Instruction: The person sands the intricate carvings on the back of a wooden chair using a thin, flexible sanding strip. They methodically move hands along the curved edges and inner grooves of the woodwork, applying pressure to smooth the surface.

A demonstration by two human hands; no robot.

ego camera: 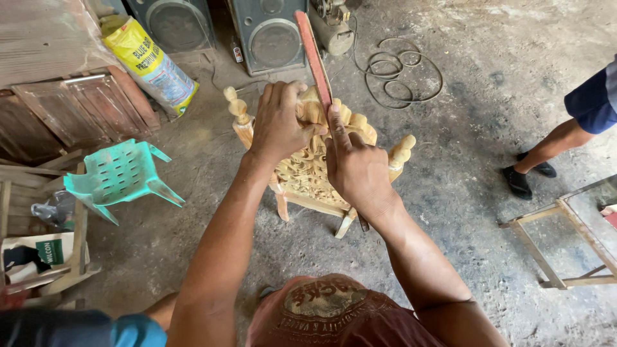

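A carved, unpainted wooden chair point(308, 173) stands on the concrete floor in front of me, with turned finials at both top corners. My left hand point(279, 122) grips the carved top of the chair's back. My right hand point(357, 167) is closed on a long, flat red-brown strip point(313, 58), index finger stretched along it. The strip lies across the chair's top carving and points away from me toward the speakers.
A green plastic chair point(116, 177) lies tipped at the left, beside wooden panels point(77, 109) and a yellow sack point(151, 64). Two speakers point(267, 32) stand behind. A cable coil point(402, 71) lies on the floor. Another person's leg point(553, 148) and a wooden frame point(565, 238) are at the right.
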